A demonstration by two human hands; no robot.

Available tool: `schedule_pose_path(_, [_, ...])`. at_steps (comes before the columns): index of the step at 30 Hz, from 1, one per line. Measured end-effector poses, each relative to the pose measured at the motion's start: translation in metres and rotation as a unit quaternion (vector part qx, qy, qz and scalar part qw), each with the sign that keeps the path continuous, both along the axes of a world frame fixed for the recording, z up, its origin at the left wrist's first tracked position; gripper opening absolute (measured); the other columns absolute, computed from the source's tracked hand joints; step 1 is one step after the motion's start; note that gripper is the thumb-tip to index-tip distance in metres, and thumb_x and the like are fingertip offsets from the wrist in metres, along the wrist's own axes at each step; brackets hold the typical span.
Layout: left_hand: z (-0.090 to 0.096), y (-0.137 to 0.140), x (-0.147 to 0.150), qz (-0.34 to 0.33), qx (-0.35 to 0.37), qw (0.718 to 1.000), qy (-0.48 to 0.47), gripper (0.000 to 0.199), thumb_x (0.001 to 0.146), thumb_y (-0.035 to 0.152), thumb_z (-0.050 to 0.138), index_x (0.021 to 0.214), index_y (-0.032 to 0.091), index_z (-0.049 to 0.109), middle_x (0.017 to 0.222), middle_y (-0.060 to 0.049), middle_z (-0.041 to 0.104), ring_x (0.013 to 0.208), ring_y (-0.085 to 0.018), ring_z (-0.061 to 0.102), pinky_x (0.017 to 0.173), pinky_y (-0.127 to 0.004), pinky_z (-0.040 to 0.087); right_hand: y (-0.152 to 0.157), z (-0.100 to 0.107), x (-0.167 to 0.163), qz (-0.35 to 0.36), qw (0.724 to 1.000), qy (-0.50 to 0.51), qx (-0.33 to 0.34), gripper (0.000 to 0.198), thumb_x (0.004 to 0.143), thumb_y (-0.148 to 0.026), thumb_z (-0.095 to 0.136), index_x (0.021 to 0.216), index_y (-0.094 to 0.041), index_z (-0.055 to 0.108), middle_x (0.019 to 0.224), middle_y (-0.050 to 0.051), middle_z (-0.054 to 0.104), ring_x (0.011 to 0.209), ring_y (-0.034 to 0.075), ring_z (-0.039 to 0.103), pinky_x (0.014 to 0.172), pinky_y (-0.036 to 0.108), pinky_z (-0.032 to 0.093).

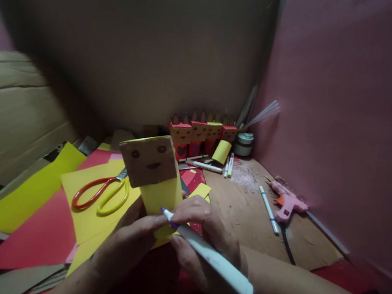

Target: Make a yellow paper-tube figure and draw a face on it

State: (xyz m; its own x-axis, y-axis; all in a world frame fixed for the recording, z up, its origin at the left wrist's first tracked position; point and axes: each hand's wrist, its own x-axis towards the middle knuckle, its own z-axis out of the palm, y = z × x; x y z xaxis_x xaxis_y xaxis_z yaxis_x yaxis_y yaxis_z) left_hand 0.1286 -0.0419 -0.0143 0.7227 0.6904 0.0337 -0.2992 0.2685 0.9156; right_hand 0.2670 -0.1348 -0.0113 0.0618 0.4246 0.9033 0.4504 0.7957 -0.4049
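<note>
My left hand [127,239] is closed around the lower part of a paper figure [156,197]. The figure has a yellow paper body and a square brown cardboard head with two drawn eyes and a dark mouth; it leans slightly. Between the thumb and fingers of my right hand [205,243] is a white marker [220,264] with a purple tip. That tip lies just in front of the yellow body, near my left thumb; whether it touches the paper I cannot tell. Some fingers of my left hand are hidden behind the figure.
Scissors [102,195] with red and yellow handles lie on yellow sheets at the left, beside red paper [38,232]. Several similar figures [199,135] stand at the back near a yellow paper tube [221,152]. A pink glue gun [287,201] and another marker [269,210] lie right.
</note>
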Motion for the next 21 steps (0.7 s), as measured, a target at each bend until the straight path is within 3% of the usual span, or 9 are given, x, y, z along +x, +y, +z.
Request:
schedule_pose_path(4, [0.0037,-0.0035,0.0001,-0.006,0.035,0.999,0.018,0.032,0.083,0.030,0.075,0.115,0.029,0.075,0.093,-0.005,0.079,0.090,-0.027,0.072,0.082,-0.037,0.059,-0.0014,0.0002,-0.0002,0.001,1.000,0.015,-0.009,0.034,0.085,-0.010,0.063,0.116,-0.023,0.060,0.093,0.006,0.067,0.084,0.021,0.067,0.072,0.038,0.060])
schedule_pose_path(10, [0.0053,-0.0074,0.0013,0.012,0.063,0.998,0.021,0.022,0.075,0.024,0.080,0.096,0.019,0.075,0.088,-0.006,0.076,0.085,-0.025,0.071,0.077,-0.032,0.058,-0.0079,0.0025,-0.0004,-0.057,0.997,0.031,-0.051,0.024,0.089,-0.012,0.064,0.109,-0.023,0.060,0.089,0.004,0.065,0.080,0.018,0.065,0.069,0.033,0.057])
schedule_pose_path(16, [0.0003,-0.0054,0.0015,0.005,0.074,0.997,0.011,0.036,0.074,0.022,0.083,0.109,0.022,0.074,0.102,-0.008,0.078,0.095,-0.028,0.072,0.084,-0.035,0.058,-0.0076,0.0002,-0.0010,-0.065,0.995,0.054,-0.053,0.023,0.091,-0.012,0.064,0.111,-0.024,0.060,0.091,0.003,0.064,0.081,0.018,0.065,0.070,0.033,0.056])
schedule_pose_path(21, [-0.0024,-0.0049,0.0014,-0.007,0.079,0.997,0.011,0.038,0.077,0.024,0.083,0.114,0.023,0.074,0.103,-0.008,0.078,0.097,-0.029,0.072,0.085,-0.037,0.058,-0.0076,-0.0013,-0.0003,-0.058,0.995,0.055,-0.065,0.024,0.091,-0.012,0.063,0.111,-0.025,0.060,0.089,0.001,0.061,0.079,0.016,0.063,0.068,0.031,0.055])
